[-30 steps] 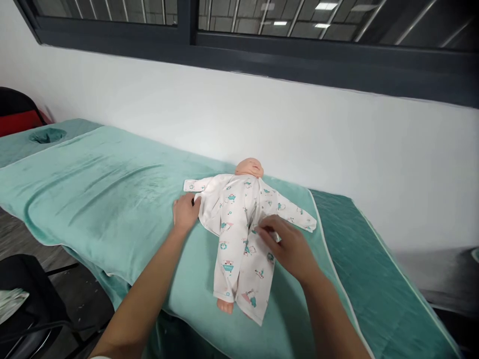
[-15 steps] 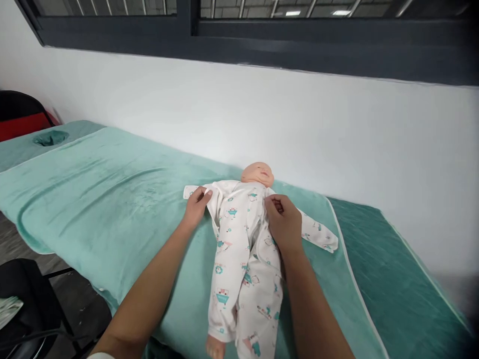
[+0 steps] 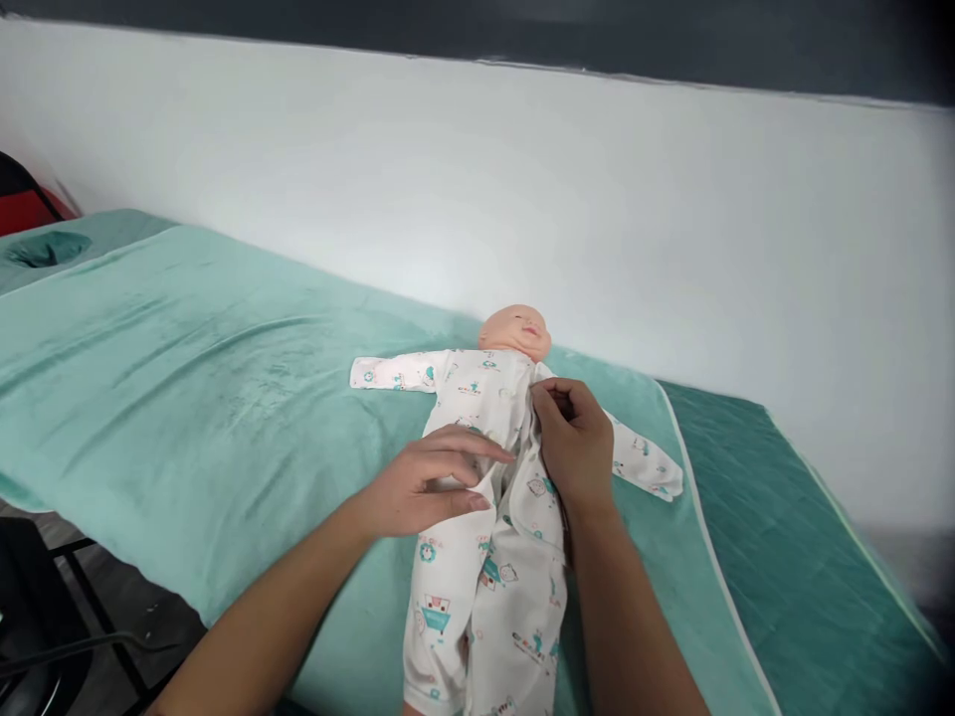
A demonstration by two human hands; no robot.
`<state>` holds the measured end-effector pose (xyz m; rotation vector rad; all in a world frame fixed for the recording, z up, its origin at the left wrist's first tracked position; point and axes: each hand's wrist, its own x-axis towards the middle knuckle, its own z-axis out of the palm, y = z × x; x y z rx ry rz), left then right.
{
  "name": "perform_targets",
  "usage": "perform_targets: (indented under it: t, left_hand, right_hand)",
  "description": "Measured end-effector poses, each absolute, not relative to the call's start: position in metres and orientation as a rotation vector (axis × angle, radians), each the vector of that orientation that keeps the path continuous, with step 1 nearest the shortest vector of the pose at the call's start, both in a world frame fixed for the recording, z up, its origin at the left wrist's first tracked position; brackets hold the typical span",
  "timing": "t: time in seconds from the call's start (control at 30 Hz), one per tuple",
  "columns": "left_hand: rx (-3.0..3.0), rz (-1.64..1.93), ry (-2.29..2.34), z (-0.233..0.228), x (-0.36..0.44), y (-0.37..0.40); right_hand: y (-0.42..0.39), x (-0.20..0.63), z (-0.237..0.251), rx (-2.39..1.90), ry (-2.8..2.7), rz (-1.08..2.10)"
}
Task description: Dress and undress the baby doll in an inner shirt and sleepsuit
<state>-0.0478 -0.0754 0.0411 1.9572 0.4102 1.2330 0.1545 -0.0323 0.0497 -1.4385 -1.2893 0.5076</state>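
Note:
A baby doll [image 3: 514, 331] lies on its back, dressed in a white printed romper [image 3: 440, 597]. Its two sleeves stretch out to the sides. Over the romper's middle, my left hand [image 3: 433, 482] rests with its fingers apart, near the front opening. At the chest, my right hand [image 3: 578, 443] pinches the front edge of the romper between thumb and fingers. The right hand hides part of the doll's shoulder and upper arm on that side.
A light green blanket [image 3: 224, 398] covers the bed, with a darker green cover [image 3: 761, 497] at the right. A white wall [image 3: 448, 179] stands behind. At left are a face hole [image 3: 49, 249], a red and black chair [image 3: 26, 204] and a dark chair [image 3: 37, 607].
My left hand has left the sleeve side of the romper and moved down and right to its middle, fingers opening. The right hand stays at the chest edge. The view has tilted down.

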Motion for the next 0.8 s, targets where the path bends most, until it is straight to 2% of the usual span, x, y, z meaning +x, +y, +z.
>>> perform_targets:
  t: [0.33,0.43,0.57,0.63,0.73,0.8]
  left_hand:
    - [2.263,1.146,0.368,0.039,-0.040,-0.089]
    - [2.004,1.237,0.433,0.038,-0.041,-0.089]
    - [1.614,1.429,0.862,0.039,-0.052,-0.083]
    - [1.597,1.321,0.982,0.039,-0.057,-0.081]
    - [1.663,1.035,0.950,0.038,-0.060,-0.080]
    - [1.642,0.990,0.913,0.036,-0.061,-0.080]
  right_hand:
    - [-0.031,0.155,0.049,-1.480,-1.289,0.437]
    - [-0.029,0.157,0.045,-1.461,-1.304,0.366]
    - [-0.027,0.160,0.040,-1.417,-1.334,0.353]
    - [-0.027,0.160,0.039,-1.420,-1.338,0.368]
    - [-0.026,0.161,0.039,-1.431,-1.363,0.391]
    - [-0.023,0.165,0.038,-1.421,-1.383,0.413]
